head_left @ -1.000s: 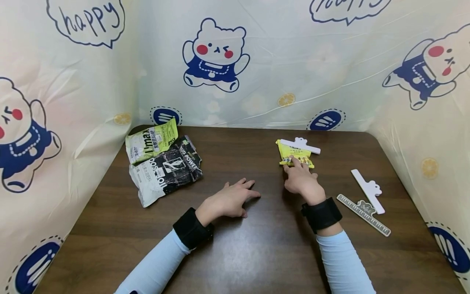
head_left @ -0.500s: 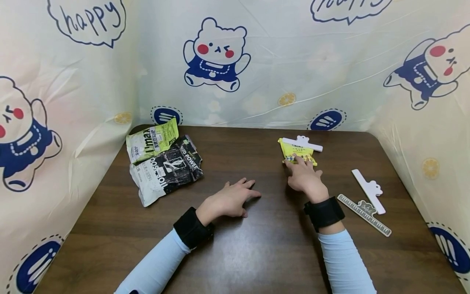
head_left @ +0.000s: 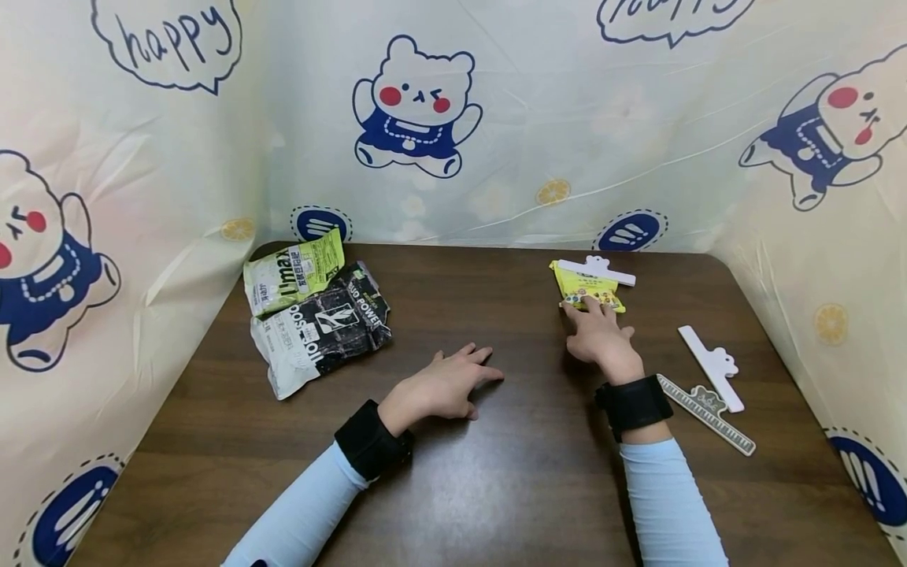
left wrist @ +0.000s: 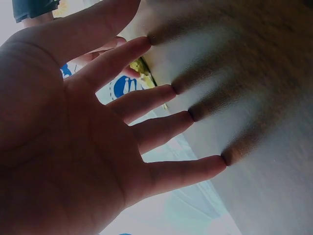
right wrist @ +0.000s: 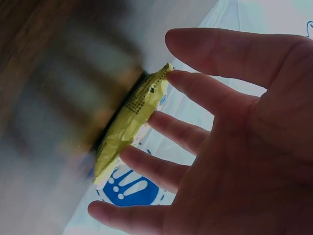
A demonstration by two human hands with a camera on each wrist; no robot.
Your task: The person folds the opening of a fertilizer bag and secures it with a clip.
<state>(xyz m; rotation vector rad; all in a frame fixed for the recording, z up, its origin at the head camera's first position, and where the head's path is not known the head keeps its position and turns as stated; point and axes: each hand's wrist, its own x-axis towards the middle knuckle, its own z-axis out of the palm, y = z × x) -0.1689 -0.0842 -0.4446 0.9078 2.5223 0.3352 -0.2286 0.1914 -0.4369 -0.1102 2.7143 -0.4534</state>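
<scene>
Yellow plastic packet lies toward the far right of the table, its long axis running left to right, the right end slanting slightly nearer the person. Along its far edge sits a white clip, parallel, the tab pointing away. Right hand, fingers straight and uncurled, touches the packet's near edge. Left hand rests spread-fingered, fingertips on the table, pointing right and away.
</scene>
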